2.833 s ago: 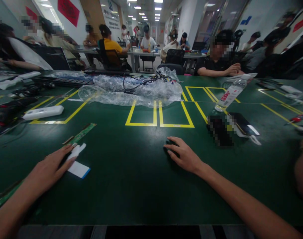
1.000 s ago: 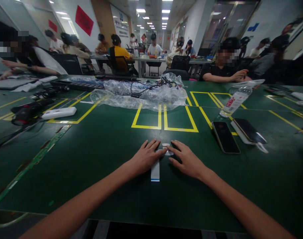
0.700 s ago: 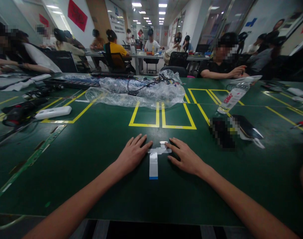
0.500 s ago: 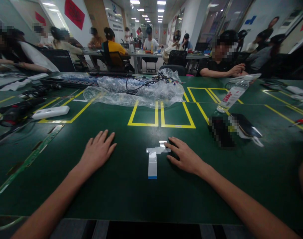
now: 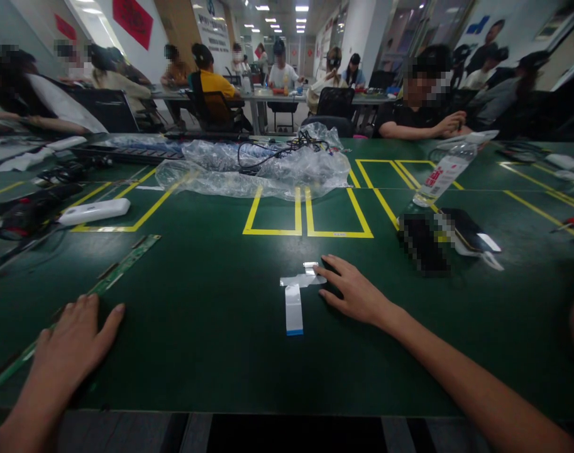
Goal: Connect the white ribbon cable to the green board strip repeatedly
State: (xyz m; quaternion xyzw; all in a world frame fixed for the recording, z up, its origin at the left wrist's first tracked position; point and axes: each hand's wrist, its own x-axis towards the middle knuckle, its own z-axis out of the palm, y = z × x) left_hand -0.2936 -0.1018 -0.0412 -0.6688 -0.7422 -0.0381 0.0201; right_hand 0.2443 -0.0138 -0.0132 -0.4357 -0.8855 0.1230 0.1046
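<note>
My left hand (image 5: 77, 333) lies over a long, narrow green circuit board (image 5: 126, 261) at the left of the table, fingers stretched out and thumb apart. It covers the board's middle part, and whether the fingertips press on it is hard to see. In front of me is a folded white flat ribbon cable (image 5: 293, 308) with a blue end toward me and a shiny far end. My right hand (image 5: 355, 290) rests palm down just right of the cable, fingers spread, one fingertip at its shiny end.
Clear plastic wrap (image 5: 263, 167) with black cables lies across the back. A tilted bottle (image 5: 444, 173) and a dark phone-like device (image 5: 466, 229) are to the right. A white handheld device (image 5: 95, 212) and a black tool (image 5: 32, 214) lie left. A person (image 5: 423, 100) sits opposite.
My left hand has moved left and toward me, onto the circuit board. The board's far end has shifted to the right. My right hand stays at the ribbon cable.
</note>
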